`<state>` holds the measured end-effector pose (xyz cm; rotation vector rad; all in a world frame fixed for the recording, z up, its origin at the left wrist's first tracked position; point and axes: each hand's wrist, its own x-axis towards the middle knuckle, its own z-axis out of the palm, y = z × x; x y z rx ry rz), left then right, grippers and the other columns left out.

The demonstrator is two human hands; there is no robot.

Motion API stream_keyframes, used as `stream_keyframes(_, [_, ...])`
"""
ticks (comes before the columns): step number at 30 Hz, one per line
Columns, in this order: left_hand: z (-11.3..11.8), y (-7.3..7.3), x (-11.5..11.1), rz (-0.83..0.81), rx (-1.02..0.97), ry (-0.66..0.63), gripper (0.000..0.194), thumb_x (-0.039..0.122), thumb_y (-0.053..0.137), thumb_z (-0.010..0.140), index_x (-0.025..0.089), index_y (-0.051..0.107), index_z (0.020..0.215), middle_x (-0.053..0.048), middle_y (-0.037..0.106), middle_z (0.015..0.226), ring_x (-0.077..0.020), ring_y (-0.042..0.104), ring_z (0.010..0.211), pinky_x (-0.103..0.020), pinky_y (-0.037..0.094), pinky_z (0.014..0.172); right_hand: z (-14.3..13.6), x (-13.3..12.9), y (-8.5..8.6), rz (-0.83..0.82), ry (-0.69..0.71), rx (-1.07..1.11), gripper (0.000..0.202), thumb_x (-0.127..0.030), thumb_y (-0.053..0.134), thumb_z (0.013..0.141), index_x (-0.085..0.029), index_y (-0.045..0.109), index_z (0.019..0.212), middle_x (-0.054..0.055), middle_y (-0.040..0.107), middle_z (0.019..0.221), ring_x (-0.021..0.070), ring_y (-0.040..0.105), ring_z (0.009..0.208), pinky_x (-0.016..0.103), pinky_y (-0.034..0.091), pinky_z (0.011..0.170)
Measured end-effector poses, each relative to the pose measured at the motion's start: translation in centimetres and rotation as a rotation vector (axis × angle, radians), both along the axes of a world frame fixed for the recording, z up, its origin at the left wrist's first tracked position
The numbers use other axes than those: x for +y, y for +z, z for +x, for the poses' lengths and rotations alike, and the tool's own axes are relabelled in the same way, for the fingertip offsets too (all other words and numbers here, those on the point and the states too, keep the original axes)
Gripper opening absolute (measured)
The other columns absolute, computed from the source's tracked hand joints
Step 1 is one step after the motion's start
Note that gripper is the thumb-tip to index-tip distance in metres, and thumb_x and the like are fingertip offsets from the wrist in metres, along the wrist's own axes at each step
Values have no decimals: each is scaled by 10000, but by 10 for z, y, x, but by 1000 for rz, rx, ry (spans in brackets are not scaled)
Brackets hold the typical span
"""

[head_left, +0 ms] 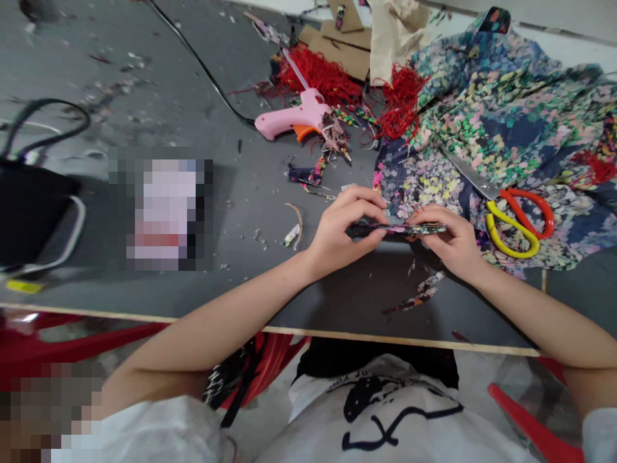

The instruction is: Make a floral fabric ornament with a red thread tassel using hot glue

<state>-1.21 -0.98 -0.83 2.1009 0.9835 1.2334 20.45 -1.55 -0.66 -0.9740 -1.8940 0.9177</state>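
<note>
Between my two hands is a thin, flat piece covered in dark floral fabric [398,228], seen nearly edge-on above the grey table. My left hand [344,222] pinches its left end between thumb and fingers. At the other end, my right hand [448,238] grips it the same way. Just beyond the hands spreads a large floral cloth [511,128] in blue, green and pink. Scissors [501,196] with red and yellow handles lie on that cloth, right of my right hand. A few floral fabric scraps [419,296] rest on the table below the piece.
A pink hot glue gun [289,119] with an orange trigger lies beyond my left hand, its black cord [202,64] running back. Red thread bundles [322,74] and cardboard pieces [337,42] are behind it. At far left stands a black bag [36,206]; a blurred-out rectangular item [164,212] lies nearer.
</note>
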Motion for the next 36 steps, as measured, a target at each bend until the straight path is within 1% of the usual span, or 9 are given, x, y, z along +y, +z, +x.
stream_keyframes(6, [0, 1, -1, -8, 7, 2, 80, 117, 648, 780, 183, 620, 815, -37, 647, 950, -143, 625, 932, -298, 512, 867, 0, -1, 1, 11, 12, 10, 238, -58, 543, 774, -232, 652, 895, 22, 687, 886, 145, 649, 869, 301, 523, 796])
stream_keyframes(16, [1, 0, 0, 21, -14, 11, 61, 130, 645, 789, 183, 616, 801, -35, 647, 928, -141, 629, 906, -302, 520, 847, 0, -1, -1, -5, 30, 23, 233, -60, 547, 790, -232, 648, 910, 25, 675, 893, 143, 645, 862, 299, 532, 767])
stream_keyframes(21, [0, 1, 0, 21, -26, 17, 64, 127, 632, 798, 186, 608, 800, -30, 650, 921, -137, 628, 897, -301, 524, 844, 0, -1, -1, 9, 25, 17, 239, -54, 553, 790, -234, 647, 914, 23, 679, 896, 137, 645, 872, 291, 530, 779])
stream_keyframes(24, [-1, 2, 0, 19, -32, -4, 58, 167, 635, 809, 190, 613, 858, -38, 654, 933, -145, 624, 912, -309, 521, 849, 0, -1, 0, 30, 20, 10, 228, -60, 552, 791, -237, 643, 903, 20, 685, 885, 139, 650, 868, 297, 529, 789])
stream_keyframes(27, [-2, 3, 0, 6, 7, -33, 112, 236, 659, 810, 192, 629, 908, -48, 655, 957, -159, 617, 934, -322, 512, 865, 0, -1, 0, 41, 24, -1, 191, -97, 554, 806, -238, 642, 901, 24, 690, 881, 148, 653, 859, 308, 531, 781])
stream_keyframes(31, [-2, 3, 0, 9, 69, -29, 74, 267, 663, 824, 199, 662, 853, -47, 661, 950, -158, 625, 911, -323, 507, 862, -1, -1, 0, 59, 32, -13, 155, -135, 553, 827, -236, 641, 904, 32, 693, 875, 157, 654, 844, 313, 532, 762])
stream_keyframes(36, [-2, 2, 1, 63, 55, -18, 61, 264, 669, 827, 204, 679, 834, -44, 670, 920, -155, 635, 898, -318, 508, 841, -1, -1, -1, 84, 43, -3, 170, -118, 556, 826, -236, 638, 916, 32, 692, 878, 152, 654, 851, 305, 529, 772])
